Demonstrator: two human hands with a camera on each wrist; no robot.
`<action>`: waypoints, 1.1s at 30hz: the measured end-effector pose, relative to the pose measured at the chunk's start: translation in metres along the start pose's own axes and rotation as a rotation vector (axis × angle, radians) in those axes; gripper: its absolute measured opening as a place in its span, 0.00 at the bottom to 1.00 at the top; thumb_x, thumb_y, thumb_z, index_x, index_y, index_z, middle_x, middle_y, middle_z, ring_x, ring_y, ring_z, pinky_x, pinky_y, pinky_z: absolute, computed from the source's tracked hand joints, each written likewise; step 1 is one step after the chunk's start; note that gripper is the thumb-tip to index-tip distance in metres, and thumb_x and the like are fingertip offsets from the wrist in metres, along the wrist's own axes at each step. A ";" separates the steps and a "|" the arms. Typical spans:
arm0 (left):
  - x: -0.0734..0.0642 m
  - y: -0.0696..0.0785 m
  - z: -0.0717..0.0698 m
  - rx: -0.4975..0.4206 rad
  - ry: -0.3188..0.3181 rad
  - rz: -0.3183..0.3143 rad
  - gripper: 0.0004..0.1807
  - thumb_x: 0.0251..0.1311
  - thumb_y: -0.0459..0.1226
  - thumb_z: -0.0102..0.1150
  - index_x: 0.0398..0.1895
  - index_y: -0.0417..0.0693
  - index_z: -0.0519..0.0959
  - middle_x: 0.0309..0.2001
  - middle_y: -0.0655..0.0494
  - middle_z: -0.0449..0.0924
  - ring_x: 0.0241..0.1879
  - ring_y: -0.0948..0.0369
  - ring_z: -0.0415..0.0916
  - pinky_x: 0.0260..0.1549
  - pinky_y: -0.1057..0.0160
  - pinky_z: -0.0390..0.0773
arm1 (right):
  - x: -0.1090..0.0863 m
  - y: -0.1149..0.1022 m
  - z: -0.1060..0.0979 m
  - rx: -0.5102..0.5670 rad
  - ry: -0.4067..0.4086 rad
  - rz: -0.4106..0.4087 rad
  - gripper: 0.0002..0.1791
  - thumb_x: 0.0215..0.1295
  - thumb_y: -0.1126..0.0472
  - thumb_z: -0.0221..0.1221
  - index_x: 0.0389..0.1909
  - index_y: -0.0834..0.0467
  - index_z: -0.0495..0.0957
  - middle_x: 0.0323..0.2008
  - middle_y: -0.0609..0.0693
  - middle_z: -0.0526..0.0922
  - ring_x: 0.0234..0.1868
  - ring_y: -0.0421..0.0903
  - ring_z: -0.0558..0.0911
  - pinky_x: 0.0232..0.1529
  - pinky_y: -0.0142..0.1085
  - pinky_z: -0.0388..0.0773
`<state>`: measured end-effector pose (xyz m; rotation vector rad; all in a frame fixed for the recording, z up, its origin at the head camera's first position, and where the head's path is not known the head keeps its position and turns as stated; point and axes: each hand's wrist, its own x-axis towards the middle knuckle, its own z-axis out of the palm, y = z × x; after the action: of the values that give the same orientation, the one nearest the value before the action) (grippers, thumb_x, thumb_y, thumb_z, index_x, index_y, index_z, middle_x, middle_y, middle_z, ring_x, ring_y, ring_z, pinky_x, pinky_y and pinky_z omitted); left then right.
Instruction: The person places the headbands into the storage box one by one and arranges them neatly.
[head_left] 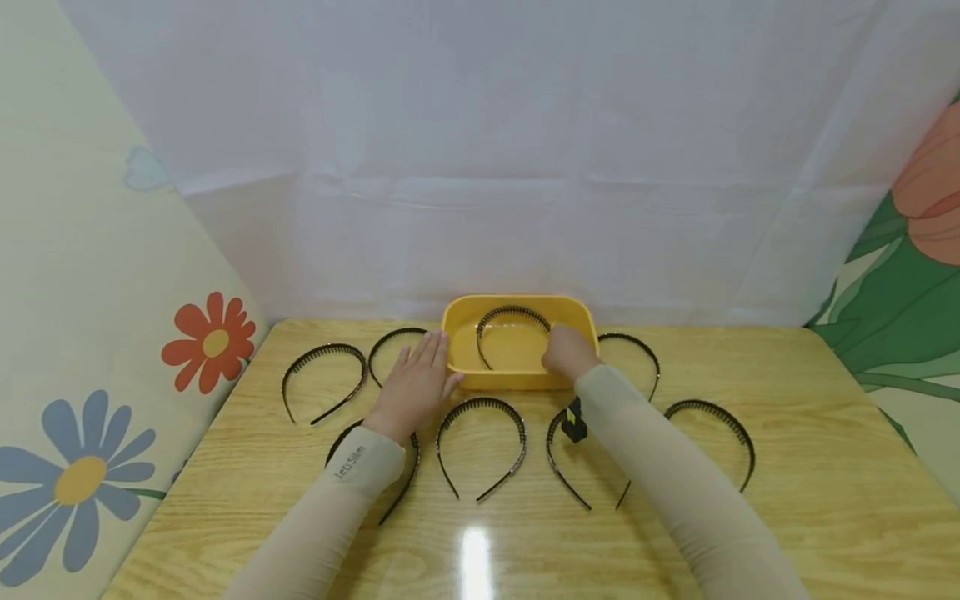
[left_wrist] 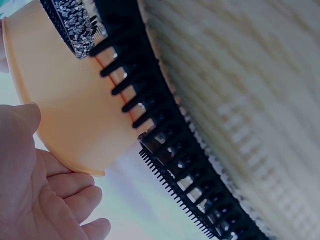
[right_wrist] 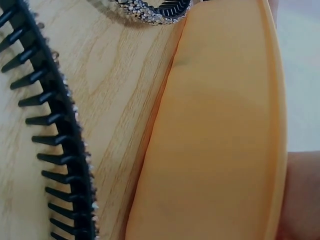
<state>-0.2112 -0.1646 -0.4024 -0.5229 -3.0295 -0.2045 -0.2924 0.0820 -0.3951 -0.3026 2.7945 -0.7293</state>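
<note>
A yellow plastic bin [head_left: 487,381] stands at the back of the table against the white cloth. Inside it is a black toothed headband [head_left: 514,308], its arch toward the back. My right hand [head_left: 570,352] reaches over the bin's right front side with curled fingers and holds the right end of this headband; the fingertips are hidden. At the bin's left side my left hand [head_left: 416,385] lies with its fingers fairly straight, touching the rim. In the left wrist view the left thumb [left_wrist: 31,116] meets the bin's edge.
Several black headbands with glittery outer faces lie around the bin, such as one at far left [head_left: 324,350], one in front [head_left: 480,402] and one at right [head_left: 712,406]. Others lie partly under the forearms. A white cloth [head_left: 480,167] hangs behind the wooden table [head_left: 405,558].
</note>
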 end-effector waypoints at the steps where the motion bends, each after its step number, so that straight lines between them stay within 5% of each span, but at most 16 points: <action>1: 0.000 0.000 0.000 -0.001 0.002 0.001 0.39 0.80 0.51 0.41 0.78 0.28 0.50 0.78 0.34 0.49 0.78 0.42 0.47 0.75 0.38 0.47 | 0.000 0.000 0.000 -0.001 0.000 0.000 0.08 0.60 0.79 0.50 0.34 0.67 0.75 0.33 0.59 0.76 0.22 0.44 0.62 0.21 0.32 0.59; 3: 0.000 0.000 0.000 0.002 0.005 0.004 0.39 0.80 0.51 0.41 0.78 0.28 0.50 0.78 0.34 0.49 0.78 0.42 0.47 0.75 0.38 0.47 | 0.000 0.001 0.001 -0.007 0.001 -0.002 0.18 0.61 0.78 0.50 0.53 0.73 0.75 0.47 0.66 0.80 0.23 0.45 0.64 0.22 0.32 0.60; 5: 0.000 0.000 0.001 0.002 0.007 0.007 0.39 0.80 0.50 0.41 0.78 0.28 0.50 0.78 0.34 0.49 0.78 0.41 0.47 0.75 0.38 0.47 | 0.000 0.001 0.001 -0.007 0.000 -0.003 0.29 0.63 0.77 0.50 0.68 0.75 0.66 0.60 0.69 0.76 0.24 0.45 0.66 0.22 0.32 0.62; 8: 0.000 0.000 0.002 0.001 0.008 0.009 0.39 0.80 0.50 0.42 0.78 0.28 0.50 0.78 0.34 0.49 0.78 0.42 0.47 0.75 0.38 0.47 | 0.000 0.001 0.002 0.004 -0.014 0.011 0.37 0.65 0.76 0.50 0.76 0.72 0.53 0.57 0.69 0.79 0.21 0.44 0.64 0.21 0.32 0.61; 12: 0.000 0.001 0.002 -0.005 0.006 0.007 0.39 0.80 0.50 0.42 0.78 0.28 0.50 0.78 0.34 0.49 0.78 0.42 0.46 0.75 0.38 0.47 | 0.001 0.002 0.002 0.017 -0.011 0.028 0.40 0.65 0.76 0.51 0.78 0.69 0.49 0.44 0.66 0.83 0.19 0.43 0.62 0.20 0.32 0.60; 18: 0.001 0.000 0.003 -0.001 0.006 0.007 0.39 0.80 0.50 0.42 0.78 0.29 0.50 0.78 0.34 0.49 0.78 0.42 0.46 0.75 0.39 0.46 | 0.001 0.003 0.003 -0.020 0.014 0.007 0.39 0.62 0.75 0.53 0.76 0.70 0.56 0.62 0.68 0.76 0.37 0.52 0.78 0.34 0.40 0.76; 22: 0.001 0.000 0.004 0.002 0.004 0.008 0.39 0.80 0.50 0.42 0.78 0.29 0.49 0.78 0.34 0.49 0.78 0.42 0.46 0.75 0.38 0.47 | 0.003 0.004 0.003 -0.055 0.026 -0.013 0.35 0.60 0.75 0.53 0.72 0.71 0.64 0.66 0.66 0.74 0.49 0.55 0.78 0.46 0.44 0.78; 29: -0.001 0.000 0.003 0.004 -0.001 0.009 0.39 0.80 0.50 0.41 0.78 0.28 0.49 0.78 0.34 0.49 0.78 0.42 0.46 0.75 0.38 0.46 | 0.001 0.005 0.005 0.040 0.041 0.005 0.34 0.66 0.72 0.52 0.74 0.71 0.60 0.70 0.67 0.70 0.43 0.55 0.78 0.40 0.42 0.76; 33: -0.001 0.000 0.003 0.005 0.000 0.012 0.39 0.80 0.51 0.41 0.78 0.28 0.49 0.78 0.33 0.49 0.78 0.42 0.47 0.75 0.39 0.46 | -0.004 0.005 0.004 0.092 0.102 -0.033 0.30 0.68 0.69 0.52 0.70 0.72 0.65 0.62 0.67 0.77 0.35 0.51 0.79 0.40 0.42 0.78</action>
<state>-0.2100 -0.1645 -0.4052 -0.5399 -3.0251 -0.1958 -0.2879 0.0854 -0.4008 -0.3041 2.8456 -0.9023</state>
